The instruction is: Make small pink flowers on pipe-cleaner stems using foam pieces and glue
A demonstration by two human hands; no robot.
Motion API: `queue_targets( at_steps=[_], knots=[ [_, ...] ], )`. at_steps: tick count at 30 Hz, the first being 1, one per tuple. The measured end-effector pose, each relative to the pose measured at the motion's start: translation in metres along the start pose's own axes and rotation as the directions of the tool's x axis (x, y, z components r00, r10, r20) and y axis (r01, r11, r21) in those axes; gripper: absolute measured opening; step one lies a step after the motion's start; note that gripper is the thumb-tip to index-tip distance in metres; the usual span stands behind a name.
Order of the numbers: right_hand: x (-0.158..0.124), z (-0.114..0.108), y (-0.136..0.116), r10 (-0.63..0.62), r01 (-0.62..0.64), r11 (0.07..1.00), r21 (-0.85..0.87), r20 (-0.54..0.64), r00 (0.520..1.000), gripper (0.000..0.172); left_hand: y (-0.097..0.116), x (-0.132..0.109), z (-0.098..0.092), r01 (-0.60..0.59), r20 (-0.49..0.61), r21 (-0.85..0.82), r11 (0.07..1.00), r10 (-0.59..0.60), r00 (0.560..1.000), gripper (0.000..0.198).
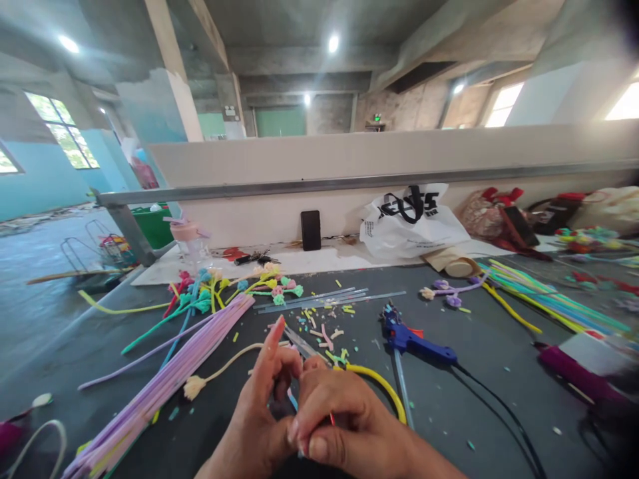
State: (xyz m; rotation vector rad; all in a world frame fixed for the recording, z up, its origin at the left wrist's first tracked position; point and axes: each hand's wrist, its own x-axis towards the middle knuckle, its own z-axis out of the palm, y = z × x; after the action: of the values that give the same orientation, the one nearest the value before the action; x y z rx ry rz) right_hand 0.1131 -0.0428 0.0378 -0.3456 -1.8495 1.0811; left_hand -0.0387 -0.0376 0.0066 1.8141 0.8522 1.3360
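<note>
My left hand (pixel 264 406) is at the bottom centre, its index finger pointing up and its thumb meeting the fingertips of my right hand (pixel 349 412). The right hand's fingers are curled in a pinch. Small bits of blue and red show between the hands, but I cannot make out what they belong to. Just beyond the fingers lie scissor blades (pixel 302 342), partly hidden. A yellow fuzzy stem (pixel 382 386) curves out beside my right hand. Left of my left hand, a cream stem with a knotted end (pixel 194 387) rests on the dark table (pixel 200 432).
A bundle of purple stems (pixel 190 359) lies left, below colourful knotted pieces (pixel 202 299). Clear glue sticks (pixel 329 299) and scraps lie ahead. To the right are a blue glue gun (pixel 419 346) with its cord and more stems (pixel 549 296). A phone (pixel 310 230) and white bag (pixel 414 229) stand behind.
</note>
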Motion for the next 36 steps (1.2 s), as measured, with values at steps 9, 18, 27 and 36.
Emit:
queue_targets(
  at_steps=[9,18,27,36],
  knots=[
    [0.001,-0.018,0.003,-0.185,-0.043,0.832,-0.553,-0.349,0.919,0.018,-0.001,-0.002,-0.001,-0.092,0.080,0.293,0.952,0.071,0.994,0.066],
    [0.002,-0.006,-0.007,0.077,-0.023,0.725,-0.688,0.048,0.996,0.015,0.034,0.010,0.004,0.216,0.459,0.008,0.976,-0.195,0.867,0.023],
    [0.005,-0.005,-0.003,-0.232,0.177,0.667,-0.724,0.023,0.972,0.028,0.030,0.005,0.011,0.574,0.571,-0.369,0.731,-0.309,0.761,0.011],
    [0.000,-0.024,0.016,-0.230,-0.071,0.821,-0.567,-0.442,0.867,0.034,-0.012,0.019,-0.035,0.503,-0.082,0.306,0.808,-0.504,0.860,0.020]
  ],
)
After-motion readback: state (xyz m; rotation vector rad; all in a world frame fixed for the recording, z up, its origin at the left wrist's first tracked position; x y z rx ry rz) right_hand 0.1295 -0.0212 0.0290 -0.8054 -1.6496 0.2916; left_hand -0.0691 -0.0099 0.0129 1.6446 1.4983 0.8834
